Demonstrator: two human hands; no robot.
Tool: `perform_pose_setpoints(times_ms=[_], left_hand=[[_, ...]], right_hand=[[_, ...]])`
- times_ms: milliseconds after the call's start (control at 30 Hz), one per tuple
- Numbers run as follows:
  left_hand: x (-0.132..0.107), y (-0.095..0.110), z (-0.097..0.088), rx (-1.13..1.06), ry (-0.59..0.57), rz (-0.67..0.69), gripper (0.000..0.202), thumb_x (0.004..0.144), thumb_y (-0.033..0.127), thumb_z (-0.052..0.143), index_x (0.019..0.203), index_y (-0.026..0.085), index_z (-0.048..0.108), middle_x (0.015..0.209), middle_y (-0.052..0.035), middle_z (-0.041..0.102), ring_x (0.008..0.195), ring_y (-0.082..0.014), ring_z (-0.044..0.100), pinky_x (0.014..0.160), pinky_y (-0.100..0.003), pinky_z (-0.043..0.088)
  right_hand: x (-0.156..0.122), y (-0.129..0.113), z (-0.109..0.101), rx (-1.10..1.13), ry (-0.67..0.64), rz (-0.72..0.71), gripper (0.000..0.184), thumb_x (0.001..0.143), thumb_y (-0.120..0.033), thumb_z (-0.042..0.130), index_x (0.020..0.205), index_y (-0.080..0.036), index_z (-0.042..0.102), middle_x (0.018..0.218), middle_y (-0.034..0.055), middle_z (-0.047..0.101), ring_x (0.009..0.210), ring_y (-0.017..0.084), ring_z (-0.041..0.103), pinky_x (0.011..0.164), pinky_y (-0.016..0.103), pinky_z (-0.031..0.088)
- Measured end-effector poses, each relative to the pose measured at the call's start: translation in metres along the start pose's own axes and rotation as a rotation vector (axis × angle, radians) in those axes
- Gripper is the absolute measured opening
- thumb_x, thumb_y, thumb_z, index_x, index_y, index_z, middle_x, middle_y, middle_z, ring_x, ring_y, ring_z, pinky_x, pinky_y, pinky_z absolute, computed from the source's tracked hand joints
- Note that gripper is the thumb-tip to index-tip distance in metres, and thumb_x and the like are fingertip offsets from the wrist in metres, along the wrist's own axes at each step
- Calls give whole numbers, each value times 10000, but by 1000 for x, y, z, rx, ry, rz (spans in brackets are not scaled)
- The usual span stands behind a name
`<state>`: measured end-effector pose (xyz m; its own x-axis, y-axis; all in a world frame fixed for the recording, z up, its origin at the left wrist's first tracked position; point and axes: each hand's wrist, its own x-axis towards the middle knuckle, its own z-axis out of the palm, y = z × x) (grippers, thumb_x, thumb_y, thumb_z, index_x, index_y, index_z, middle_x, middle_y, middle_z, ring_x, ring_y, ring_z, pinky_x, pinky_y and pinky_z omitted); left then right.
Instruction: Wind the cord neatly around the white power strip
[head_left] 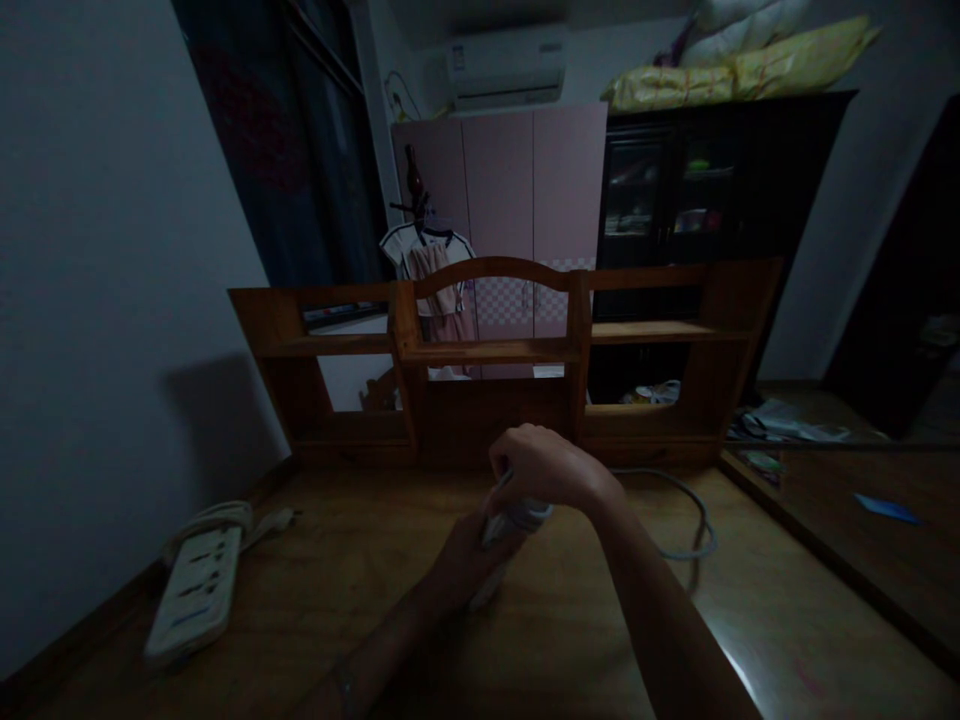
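Note:
In the middle of the wooden tabletop, my left hand (472, 555) is closed around a long pale power strip (491, 585), mostly hidden by my fingers. My right hand (551, 465) bends over its upper end, fingers closed on the pale cord (531, 515) that lies in loops around the strip. A loose length of the grey cord (709, 545) curves across the tabletop to the right of my hands. Dim light and blur hide the fingertips' exact hold.
Another white power strip (196, 590) lies at the left, its cord coiled at the far end with the plug (279, 520) beside it. A wooden shelf unit (491, 350) borders the back of the tabletop (360, 560). A wall (97, 350) rises on the left.

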<state>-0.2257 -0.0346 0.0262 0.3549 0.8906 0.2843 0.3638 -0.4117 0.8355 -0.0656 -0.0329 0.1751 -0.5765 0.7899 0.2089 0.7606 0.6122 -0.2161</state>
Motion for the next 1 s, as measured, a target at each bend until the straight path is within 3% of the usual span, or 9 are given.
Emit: perform_pose_setpoints(times_ms=[167,267,500,567,700,800,933,1000], left_hand=[[-6,10,3,54,-107,61,432,815,458,604,1146,180,609,947,-39,703,794,-195,621,673,-256,457],[-10,17,4,85,-152,97,519,789,435,642,1258,232,556,1026,-43,702,834,-210,641,700,-271,472],[-14,15,1,198,-187,112,586,764,489,674,1286,264,533,1001,-34,715,832,-228,669,683,-269,476],[-14,14,-1,276,-253,163,615,754,533,670,1289,266,527,963,-36,725,802,-238,682,668,-273,479],[-14,10,-4,412,-331,340,767,750,575,656,1405,277,390,1148,-77,685,965,-296,677,806,-342,510],[-12,-3,-1,443,-234,426,789,764,561,648,1419,235,354,1152,-111,679,942,-287,689,797,-346,539],[-8,-29,5,451,1,591,684,768,518,669,1307,146,472,1021,-154,710,863,-270,706,754,-336,565],[-7,-35,7,448,88,592,626,769,500,676,1252,136,514,1005,-161,708,884,-276,700,769,-346,563]], right_hand=[[-11,14,-13,242,-186,-79,320,690,-448,743,835,-167,690,749,3,663,660,109,588,524,185,371],[-21,19,-22,330,-274,-52,349,675,-417,756,903,-165,679,768,3,664,669,114,600,510,173,391],[-22,17,-20,343,-275,-40,349,657,-399,767,900,-168,672,763,-3,664,670,115,604,514,173,392],[-17,15,-15,330,-285,-42,378,625,-410,787,892,-168,673,744,-12,653,646,109,589,500,173,375],[-4,18,-3,339,-324,-29,405,577,-431,817,844,-167,666,727,-18,639,624,96,556,494,175,346],[5,29,7,460,-375,-34,422,584,-448,814,850,-163,653,718,-15,635,622,99,552,511,179,365],[18,50,26,603,-407,-44,448,584,-474,813,842,-155,632,716,-11,630,640,110,556,536,189,395],[25,60,38,664,-421,-34,457,579,-483,814,826,-149,625,705,-13,620,622,105,536,527,190,382]])
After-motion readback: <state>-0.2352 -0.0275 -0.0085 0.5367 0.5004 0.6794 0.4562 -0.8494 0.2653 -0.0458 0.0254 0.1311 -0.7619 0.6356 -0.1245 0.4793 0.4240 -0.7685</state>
